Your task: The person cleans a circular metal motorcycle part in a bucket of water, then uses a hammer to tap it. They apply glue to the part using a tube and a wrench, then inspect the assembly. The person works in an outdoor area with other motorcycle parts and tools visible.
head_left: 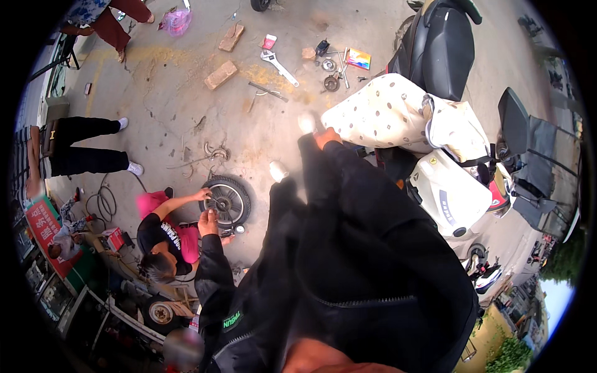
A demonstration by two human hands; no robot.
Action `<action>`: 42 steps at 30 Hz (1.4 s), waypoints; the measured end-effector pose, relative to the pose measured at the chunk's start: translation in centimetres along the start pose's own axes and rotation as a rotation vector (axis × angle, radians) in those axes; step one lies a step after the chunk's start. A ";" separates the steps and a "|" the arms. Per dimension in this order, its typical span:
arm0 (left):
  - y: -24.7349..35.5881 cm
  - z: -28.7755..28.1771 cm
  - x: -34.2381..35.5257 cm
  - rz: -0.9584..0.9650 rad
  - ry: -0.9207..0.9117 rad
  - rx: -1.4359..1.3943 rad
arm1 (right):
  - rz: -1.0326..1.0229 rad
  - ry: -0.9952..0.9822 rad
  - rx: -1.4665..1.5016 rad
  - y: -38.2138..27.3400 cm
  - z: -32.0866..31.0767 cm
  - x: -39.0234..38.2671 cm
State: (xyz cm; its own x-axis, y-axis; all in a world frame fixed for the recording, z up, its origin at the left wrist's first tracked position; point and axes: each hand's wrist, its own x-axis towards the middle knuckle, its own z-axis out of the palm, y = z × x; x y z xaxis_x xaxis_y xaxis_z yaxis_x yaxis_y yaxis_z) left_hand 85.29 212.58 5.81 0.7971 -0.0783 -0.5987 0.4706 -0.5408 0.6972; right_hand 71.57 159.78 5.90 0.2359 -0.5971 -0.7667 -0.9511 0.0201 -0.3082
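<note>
My left hand (208,224), in a black sleeve, is raised with curled fingers in front of the wheel (231,194); what it holds, if anything, is too small to tell. My right hand (328,138) is closed beside the cream spotted cover (379,109) on a scooter with a black seat (444,50); its grip is unclear. A crouching co-worker (161,248) has one hand at the wheel and the other near a round gauge (239,229).
A standing person (87,155) is at the left, another (115,28) at the upper left. Bricks (221,74), an adjustable wrench (280,68) and loose parts (331,82) lie on the pavement. A hose (102,202) loops at left; a white scooter body (441,193) stands right.
</note>
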 end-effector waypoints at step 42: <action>28.4 27.8 32.7 0.104 -0.610 0.692 | -0.313 0.183 0.446 -12.6 -5.5 24.2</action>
State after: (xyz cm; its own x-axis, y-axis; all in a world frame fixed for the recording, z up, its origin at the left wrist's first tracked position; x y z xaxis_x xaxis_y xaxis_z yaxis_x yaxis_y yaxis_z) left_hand 114.18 171.43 -4.89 0.3930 -0.4753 -0.7872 -0.0794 -0.8704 0.4859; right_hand 88.13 140.71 -5.67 0.4163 -0.7572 -0.5033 -0.6559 0.1332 -0.7430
